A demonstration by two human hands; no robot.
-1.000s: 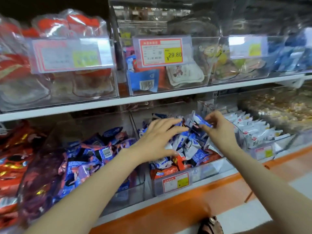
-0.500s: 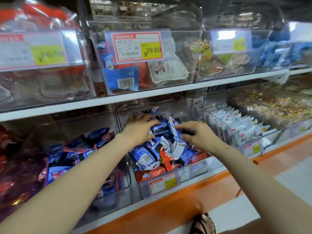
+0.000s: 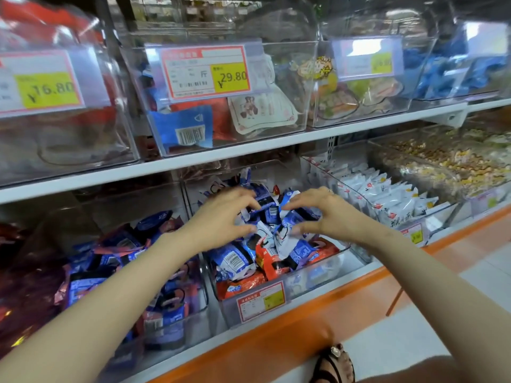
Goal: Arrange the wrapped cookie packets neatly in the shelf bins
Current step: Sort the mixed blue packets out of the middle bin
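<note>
Yellow "29.80" tag, "16.80" tag above cookie packets.

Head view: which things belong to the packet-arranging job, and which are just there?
Job: left hand and right hand, both curled round blue-and-white packets; middle bin.
Just there: white packets; nut mix; 29.80 price tag; sandal.

The lower shelf, orange along its front edge, carries clear bins side by side: a left bin, a middle bin heaped with packets, and a right bin. The upper shelf carries a tagged bin among others.
</note>
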